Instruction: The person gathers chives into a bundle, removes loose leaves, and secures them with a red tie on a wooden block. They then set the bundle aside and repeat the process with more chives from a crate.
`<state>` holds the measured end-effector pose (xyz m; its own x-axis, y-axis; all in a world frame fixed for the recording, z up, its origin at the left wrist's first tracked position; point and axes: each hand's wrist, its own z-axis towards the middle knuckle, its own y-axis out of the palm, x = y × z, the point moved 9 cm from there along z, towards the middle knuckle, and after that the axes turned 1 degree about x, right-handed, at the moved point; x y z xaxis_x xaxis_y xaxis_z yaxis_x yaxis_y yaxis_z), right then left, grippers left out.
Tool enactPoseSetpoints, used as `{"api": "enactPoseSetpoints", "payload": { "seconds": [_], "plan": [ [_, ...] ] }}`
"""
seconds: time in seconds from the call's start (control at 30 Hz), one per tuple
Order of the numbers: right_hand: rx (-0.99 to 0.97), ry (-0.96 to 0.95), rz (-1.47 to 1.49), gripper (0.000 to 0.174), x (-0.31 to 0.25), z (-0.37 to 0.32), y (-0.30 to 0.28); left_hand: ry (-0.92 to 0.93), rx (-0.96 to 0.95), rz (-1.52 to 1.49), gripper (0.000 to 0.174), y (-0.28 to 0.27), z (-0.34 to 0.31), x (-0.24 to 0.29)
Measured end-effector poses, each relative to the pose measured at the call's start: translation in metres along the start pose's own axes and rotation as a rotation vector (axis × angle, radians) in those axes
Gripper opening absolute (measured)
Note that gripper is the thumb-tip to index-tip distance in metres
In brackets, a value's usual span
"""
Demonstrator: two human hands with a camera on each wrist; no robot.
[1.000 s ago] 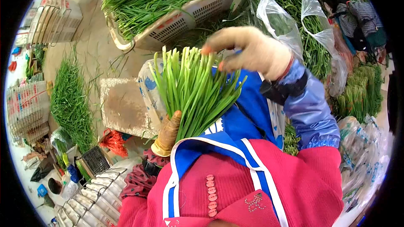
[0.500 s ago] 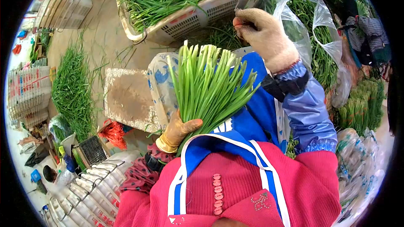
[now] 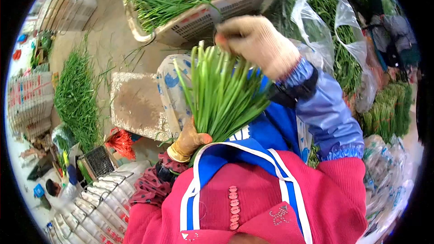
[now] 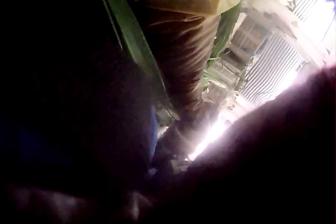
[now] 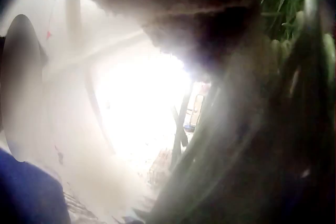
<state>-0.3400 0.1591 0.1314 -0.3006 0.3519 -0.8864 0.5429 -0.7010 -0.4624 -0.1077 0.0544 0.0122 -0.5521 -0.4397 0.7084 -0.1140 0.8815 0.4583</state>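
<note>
The left hand (image 3: 189, 141), in a tan-yellow glove, grips the lower part of a fanned bundle of green stalks (image 3: 221, 95), pale ends upward, over the lap. In the dark left wrist view the same gloved hand (image 4: 181, 45) shows beside green leaves (image 4: 123, 22). Blurred, the right hand (image 3: 260, 45) in a beige glove is at the bundle's upper right, its bent fingers by the pale ends; whether they pinch a stalk cannot be told. Stalks (image 5: 286, 8) also appear in the right wrist view.
A white crate (image 3: 199, 22) full of greens stands ahead. Loose greens (image 3: 77, 95) lie on the floor at left, near a worn board (image 3: 135, 104) and red ties (image 3: 120, 143). Plastic bags (image 3: 316, 31) and bundled greens (image 3: 386, 113) are at right; stacked white boxes (image 3: 31, 101) stand far left.
Since half a second ago, the right hand has moved left and down from beside the crate to the bundle's pale ends. The left hand keeps its grip, having shifted rightward over the last second.
</note>
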Motion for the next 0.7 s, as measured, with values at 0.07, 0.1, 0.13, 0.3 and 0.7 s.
{"api": "enactPoseSetpoints", "payload": {
  "seconds": [0.07,0.1,0.13,0.3,0.7],
  "plan": [
    [0.255,0.004,-0.012,0.025,0.025,0.024,-0.024,-0.028,0.085,-0.052,0.111,0.003,-0.002,0.001],
    [0.423,-0.040,-0.180,0.026,0.026,0.032,-0.052,-0.030,0.095,-0.080,0.109,0.005,-0.003,0.003],
    [0.478,0.000,-0.232,0.022,0.040,0.040,-0.077,-0.034,0.103,-0.093,0.107,0.006,-0.004,0.003],
    [0.292,0.109,-0.271,0.058,0.078,0.010,-0.129,-0.016,0.115,-0.144,0.095,-0.003,-0.006,0.001],
    [-0.095,0.321,0.919,0.125,0.093,-0.124,0.051,-0.014,0.092,-0.162,0.097,0.006,-0.008,0.014]
  ]
}}
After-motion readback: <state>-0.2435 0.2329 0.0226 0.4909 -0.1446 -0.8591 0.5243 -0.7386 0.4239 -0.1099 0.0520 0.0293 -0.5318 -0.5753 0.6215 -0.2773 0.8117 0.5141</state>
